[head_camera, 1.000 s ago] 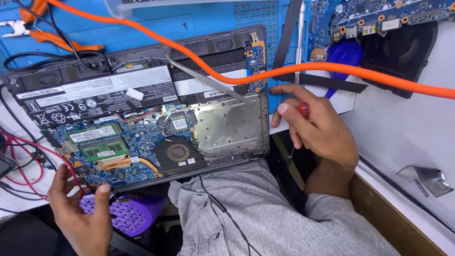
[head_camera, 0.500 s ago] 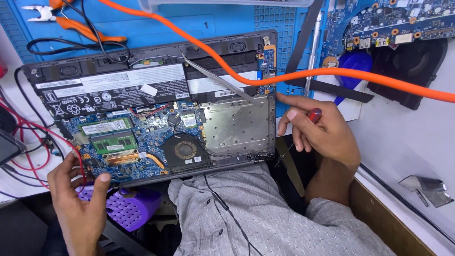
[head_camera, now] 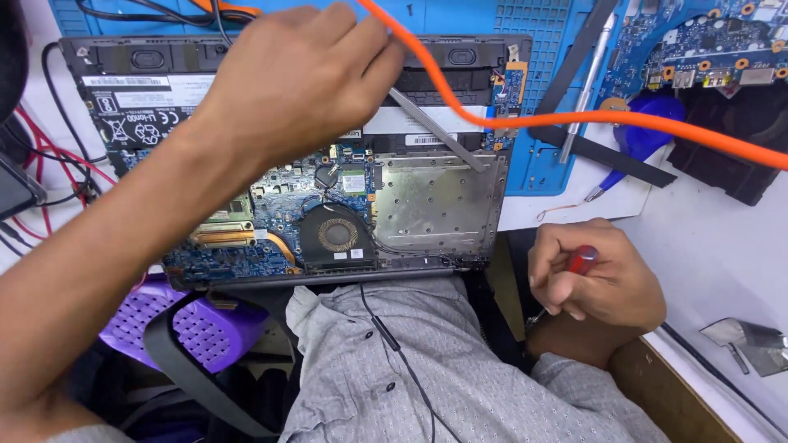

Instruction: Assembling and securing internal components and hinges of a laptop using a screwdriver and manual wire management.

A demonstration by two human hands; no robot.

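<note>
White bench (head_camera: 722, 246): left hand (head_camera: 304, 74), loosely curled and empty, over opened grey laptop (head_camera: 328, 164); right hand (head_camera: 595, 283) grips red-handled screwdriver (head_camera: 581, 261). Orange cable (head_camera: 574, 117) beside the left hand risks snagging.

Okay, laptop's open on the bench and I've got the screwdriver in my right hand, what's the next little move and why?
Probably bring the right hand, gripping the red-handled screwdriver, up to the opened laptop. It sits off the chassis by the shirt, while the left hand is over the battery area near the orange cable.
</note>
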